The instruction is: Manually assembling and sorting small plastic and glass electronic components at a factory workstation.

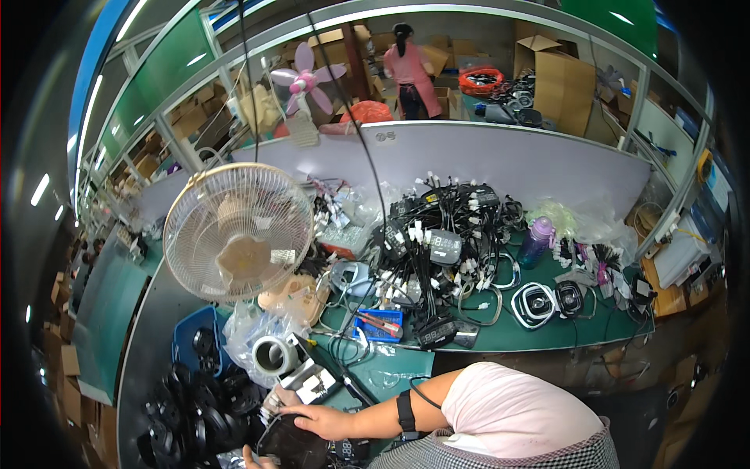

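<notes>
My right hand [324, 421] reaches in from the right and grips the upper edge of a dark, smooth, rounded piece [293, 445], whose kind I cannot make out. A black band [405, 413] is on that wrist. Of my left hand [256, 460], only some fingers show at the lower edge, beside the same piece; their grip is hidden. A crumpled greyish cloth or bag [275, 401] lies just beyond my right fingertips. Left of the hands is a heap of glossy black plastic parts [176, 414]. A white and black device [311, 384] lies just beyond them.
A large caged fan [238, 232] stands at the left. Beyond my hands are a roll of tape [275, 356], a blue tray [378, 325] with a cutter, and a pile of wired display modules [445, 246]. A blue bin [199, 340] and a purple bottle [536, 241] flank these.
</notes>
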### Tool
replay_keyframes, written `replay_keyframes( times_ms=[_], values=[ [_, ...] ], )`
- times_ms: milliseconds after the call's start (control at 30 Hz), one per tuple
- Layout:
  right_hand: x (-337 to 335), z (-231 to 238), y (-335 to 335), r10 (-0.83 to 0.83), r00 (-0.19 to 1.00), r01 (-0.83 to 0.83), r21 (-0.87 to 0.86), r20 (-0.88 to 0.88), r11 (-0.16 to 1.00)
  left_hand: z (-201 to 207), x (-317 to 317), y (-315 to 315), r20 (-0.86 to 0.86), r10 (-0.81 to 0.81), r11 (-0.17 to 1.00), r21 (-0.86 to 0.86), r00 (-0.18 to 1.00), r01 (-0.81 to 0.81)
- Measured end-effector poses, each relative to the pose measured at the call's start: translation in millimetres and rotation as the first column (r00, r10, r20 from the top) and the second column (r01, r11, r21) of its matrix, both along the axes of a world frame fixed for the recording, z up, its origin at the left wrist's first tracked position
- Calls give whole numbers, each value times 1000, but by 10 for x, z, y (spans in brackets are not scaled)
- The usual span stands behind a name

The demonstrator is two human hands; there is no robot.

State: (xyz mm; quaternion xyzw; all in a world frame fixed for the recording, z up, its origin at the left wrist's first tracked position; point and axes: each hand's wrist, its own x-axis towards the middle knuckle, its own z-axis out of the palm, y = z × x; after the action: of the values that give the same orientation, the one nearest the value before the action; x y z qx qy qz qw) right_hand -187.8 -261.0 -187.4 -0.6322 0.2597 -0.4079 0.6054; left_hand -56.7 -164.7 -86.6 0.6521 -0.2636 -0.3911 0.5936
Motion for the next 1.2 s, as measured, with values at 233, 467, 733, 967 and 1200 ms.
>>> replay_keyframes(
  times_ms=[233, 467, 733, 967, 1200],
  values=[
    [-228, 187, -58, -174, 985, 171, 109, 12, 979, -294, 211, -198, -398, 124, 971, 238, 909, -28],
    [-299, 165, -258, -221, 975, 221, -10, -8, 975, -429, 287, -39, -454, 42, 998, -30, 890, -62],
    [-50, 73, -215, -198, 949, 164, -152, -247, 975, -585, 188, 1, -493, -129, 978, -208, 861, 28],
    [29, 12, -215, -172, 952, 167, -41, -251, 985, -632, 167, -17, -578, -82, 987, -160, 812, -14],
    [-56, 55, -186, -115, 943, 100, -64, -312, 993, -683, 227, 47, -392, -158, 986, -115, 906, 123]
  ],
)
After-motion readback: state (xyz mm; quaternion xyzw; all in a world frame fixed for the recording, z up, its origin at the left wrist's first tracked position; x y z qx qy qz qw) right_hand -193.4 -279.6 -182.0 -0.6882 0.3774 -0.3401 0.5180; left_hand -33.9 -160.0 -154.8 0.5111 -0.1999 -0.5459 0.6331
